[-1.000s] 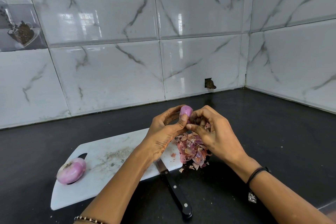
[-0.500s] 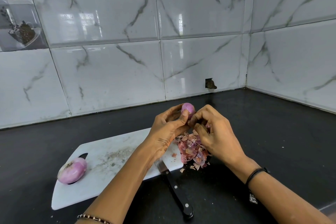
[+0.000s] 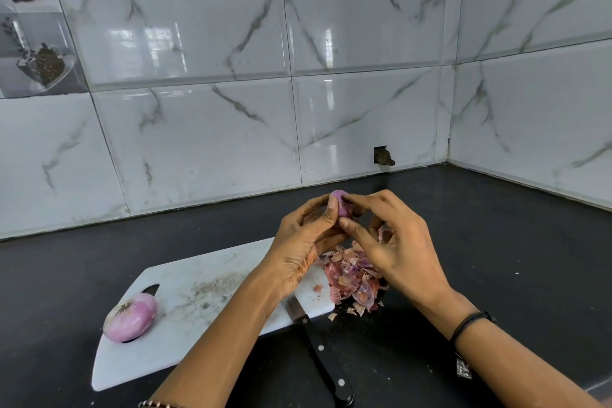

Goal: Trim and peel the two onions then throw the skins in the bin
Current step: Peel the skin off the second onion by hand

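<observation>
While second onion [image 3: 341, 206] sits gripped in left hand [image 3: 298, 242] above skin pile [image 3: 351, 278], right hand [image 3: 394, 252] pinches its top, fingers curled. First onion [image 3: 130, 317] lies bare on cutting board [image 3: 205, 301]. Peeling looks nearly done; skins not yet binned, no bin in view.

Counter [image 3: 516, 262] lies open right of the right hand [image 3: 394, 252]; skins [image 3: 351, 278] and knife [image 3: 319, 351] crowd beneath it and the left hand [image 3: 298, 252]; wall [image 3: 331, 129] closes beyond.

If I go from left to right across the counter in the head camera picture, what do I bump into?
onion on the board → left hand → held onion → right hand
</observation>
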`<state>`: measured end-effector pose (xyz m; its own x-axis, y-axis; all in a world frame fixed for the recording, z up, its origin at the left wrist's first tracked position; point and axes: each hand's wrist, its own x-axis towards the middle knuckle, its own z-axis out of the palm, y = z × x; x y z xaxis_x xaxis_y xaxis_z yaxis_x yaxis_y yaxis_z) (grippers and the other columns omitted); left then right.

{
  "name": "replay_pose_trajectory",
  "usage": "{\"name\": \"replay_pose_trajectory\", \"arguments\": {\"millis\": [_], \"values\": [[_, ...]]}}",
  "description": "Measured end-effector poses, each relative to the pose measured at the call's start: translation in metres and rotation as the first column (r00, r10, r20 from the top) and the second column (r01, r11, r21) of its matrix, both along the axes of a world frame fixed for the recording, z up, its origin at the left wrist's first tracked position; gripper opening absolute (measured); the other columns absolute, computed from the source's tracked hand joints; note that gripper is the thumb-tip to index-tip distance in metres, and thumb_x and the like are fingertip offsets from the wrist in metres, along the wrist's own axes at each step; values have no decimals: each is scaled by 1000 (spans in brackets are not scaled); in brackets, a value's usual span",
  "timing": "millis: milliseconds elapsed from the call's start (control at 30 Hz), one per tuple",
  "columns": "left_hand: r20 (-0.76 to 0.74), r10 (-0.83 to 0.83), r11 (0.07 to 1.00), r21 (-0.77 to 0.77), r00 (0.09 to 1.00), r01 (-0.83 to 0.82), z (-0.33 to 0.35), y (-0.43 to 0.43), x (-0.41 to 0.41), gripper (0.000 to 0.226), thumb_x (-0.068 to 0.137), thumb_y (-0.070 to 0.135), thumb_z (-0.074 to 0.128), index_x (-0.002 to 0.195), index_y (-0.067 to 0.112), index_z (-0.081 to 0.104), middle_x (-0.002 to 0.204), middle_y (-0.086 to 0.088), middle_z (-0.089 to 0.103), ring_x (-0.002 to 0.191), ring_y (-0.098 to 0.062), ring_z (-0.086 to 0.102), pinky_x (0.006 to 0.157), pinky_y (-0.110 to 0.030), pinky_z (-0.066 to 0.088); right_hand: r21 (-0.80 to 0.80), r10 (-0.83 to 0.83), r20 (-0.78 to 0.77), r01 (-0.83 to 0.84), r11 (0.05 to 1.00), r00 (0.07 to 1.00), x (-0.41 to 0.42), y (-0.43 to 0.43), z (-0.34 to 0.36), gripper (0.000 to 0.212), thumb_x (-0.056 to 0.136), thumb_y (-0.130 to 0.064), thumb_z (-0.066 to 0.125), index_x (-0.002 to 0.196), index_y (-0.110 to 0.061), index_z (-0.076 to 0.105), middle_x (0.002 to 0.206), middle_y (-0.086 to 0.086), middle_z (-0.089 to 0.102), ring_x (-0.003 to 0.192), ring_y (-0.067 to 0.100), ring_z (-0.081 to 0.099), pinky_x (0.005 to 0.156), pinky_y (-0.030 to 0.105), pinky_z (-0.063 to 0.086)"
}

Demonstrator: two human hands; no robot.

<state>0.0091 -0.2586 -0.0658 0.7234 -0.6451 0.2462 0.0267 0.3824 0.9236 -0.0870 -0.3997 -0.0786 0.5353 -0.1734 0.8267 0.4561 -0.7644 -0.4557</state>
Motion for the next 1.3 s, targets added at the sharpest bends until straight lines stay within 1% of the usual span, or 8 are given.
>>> {"name": "replay_pose_trajectory", "arguments": {"millis": [133,400,633,800,933,1033,1200,1300], "values": [[58,53,998,17,997,-54,-2,2,2,49,80,22,75,127,9,66,122,-13,72,116,-30,69,101,-45,54,81,38,23,-40,996,999,1,-2,2,24,90,-19,77,113,-17,78,101,-10,68,88,10,66,71,12,48],[122,109,992,48,987,-115,-5,3,-2,52,76,23,80,126,12,69,122,-9,73,117,-25,69,98,-44,56,232,133,17,-133,963,991,1,-4,2,14,82,-16,83,96,-17,81,92,-11,71,84,11,68,70,13,49],[117,91,993,64,989,-99,-2,6,-3,50,75,19,80,123,10,71,120,-11,74,113,-26,70,91,-37,59,274,176,-109,-141,951,978,7,-5,-4,10,88,-22,79,98,-22,76,95,-7,68,87,17,68,81,36,58],[14,42,997,67,999,-42,0,4,-8,43,80,14,75,122,5,70,115,-18,74,109,-31,72,83,-32,61,221,165,-133,-133,966,977,4,-4,-3,7,93,-18,74,99,-20,74,95,-8,66,90,15,67,82,34,57],[-65,38,998,59,997,-34,4,1,-12,36,79,18,75,114,7,75,108,-19,76,99,-27,75,79,-30,62,144,127,-94,-113,983,987,0,1,0,7,95,-11,69,101,-13,71,97,-6,64,90,6,67,76,12,50],[-113,66,994,92,991,-56,6,-6,-16,25,87,23,72,103,5,78,97,-19,77,86,-22,76,72,-29,63,92,114,-92,-105,990,989,-1,4,1,8,96,-4,66,101,-10,68,99,-5,61,90,-5,65,75,7,48],[-233,153,987,77,960,-139,12,-6,-13,41,90,33,72,108,-3,72,93,-22,76,71,-22,75,60,-26,61,-37,-19,-121,15,999,992,3,0,-5,7,98,-26,64,104,-22,65,99,-17,56,90,7,62,75,31,55],[-261,167,986,33,951,-164,15,2,-5,48,88,37,71,114,-2,68,95,-23,76,73,-25,76,59,-27,62,-59,-19,-95,14,998,995,2,1,-5,11,97,-33,64,103,-24,65,98,-16,56,86,10,60,72,34,54]]}}
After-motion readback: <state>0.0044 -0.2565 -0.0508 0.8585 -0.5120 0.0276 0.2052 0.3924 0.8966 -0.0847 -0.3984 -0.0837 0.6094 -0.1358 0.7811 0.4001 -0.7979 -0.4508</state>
